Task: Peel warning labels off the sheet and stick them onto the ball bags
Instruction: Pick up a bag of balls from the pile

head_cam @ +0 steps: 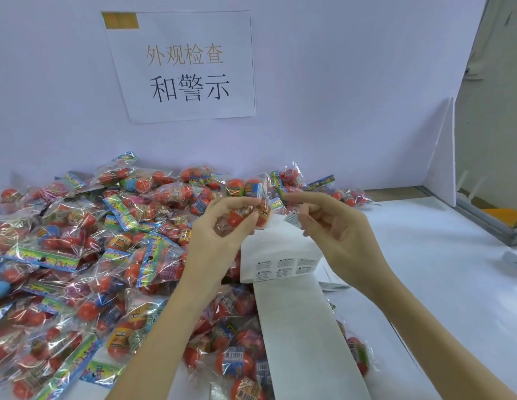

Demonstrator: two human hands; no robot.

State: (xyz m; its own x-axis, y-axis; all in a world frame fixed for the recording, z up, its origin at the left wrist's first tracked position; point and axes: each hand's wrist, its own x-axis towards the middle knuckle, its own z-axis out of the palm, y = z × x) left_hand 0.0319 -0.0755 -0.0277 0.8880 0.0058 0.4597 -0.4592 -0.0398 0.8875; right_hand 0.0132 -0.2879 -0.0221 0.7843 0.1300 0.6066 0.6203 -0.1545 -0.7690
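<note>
My left hand (222,226) holds a clear ball bag (247,206) of orange balls up above the table, fingers curled round its lower part. My right hand (332,226) is just right of the bag and pinches a small white warning label (292,218) between thumb and fingertips, close to the bag's right side. Below both hands the white label sheet (280,249) lies draped over a block, with several printed warning labels (283,267) left along its near fold. A long bare backing strip (303,336) runs from there toward me.
A big heap of ball bags (78,241) covers the table's left half and stretches along the back wall. More ball bags (240,362) lie at the near centre and one bag (357,353) right of the strip. A printed paper sign (188,67) hangs on the wall. White table (439,269) lies at right.
</note>
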